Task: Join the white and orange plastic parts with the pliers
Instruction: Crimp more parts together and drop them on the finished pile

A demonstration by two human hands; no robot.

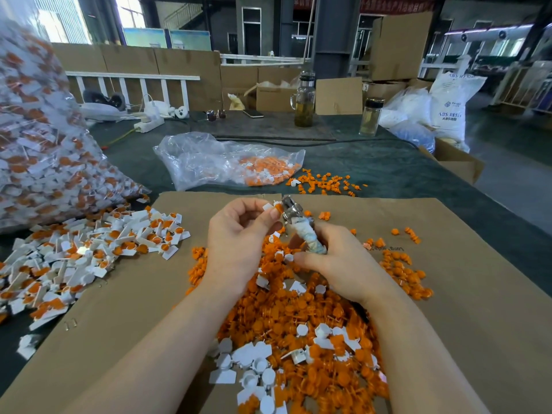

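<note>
My left hand (239,234) pinches a white part with an orange part (273,208) set in it, held above the cardboard. The metal jaws of the pliers (291,209) sit against that pair. My right hand (337,264) grips the tape-wrapped handles of the pliers. Below both hands lies a heap of loose orange parts (298,318) with some white parts (254,366) mixed in near the front.
A pile of joined white-and-orange pieces (89,258) lies at the left on the brown cardboard sheet (463,309). A large full plastic bag (38,144) stands far left. A half-empty bag (227,162) and scattered orange parts (325,182) lie behind. Two glass bottles (304,100) stand at the back.
</note>
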